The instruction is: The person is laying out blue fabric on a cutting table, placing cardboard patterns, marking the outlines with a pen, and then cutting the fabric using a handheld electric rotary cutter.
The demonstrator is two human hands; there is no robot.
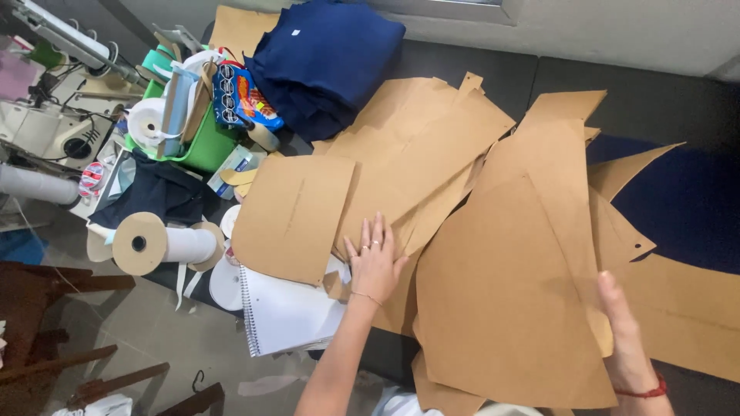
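right hand point(626, 331) blurred, spiral notebook point(289, 312) half under brown paper patterns point(501, 308)

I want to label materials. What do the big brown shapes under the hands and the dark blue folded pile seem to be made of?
Brown shapes: probably kraft paper or thin card, matte, with crisp cut edges, lying flat and stiff.
Dark blue pile: woven cloth by its look, soft folds, no shine.

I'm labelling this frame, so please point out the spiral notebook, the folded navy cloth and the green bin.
Spiral notebook point(289, 312): head view, on its blank white page.
Folded navy cloth point(327, 58): head view, middle of the top fold.
Green bin point(208, 148): head view, on its front wall.
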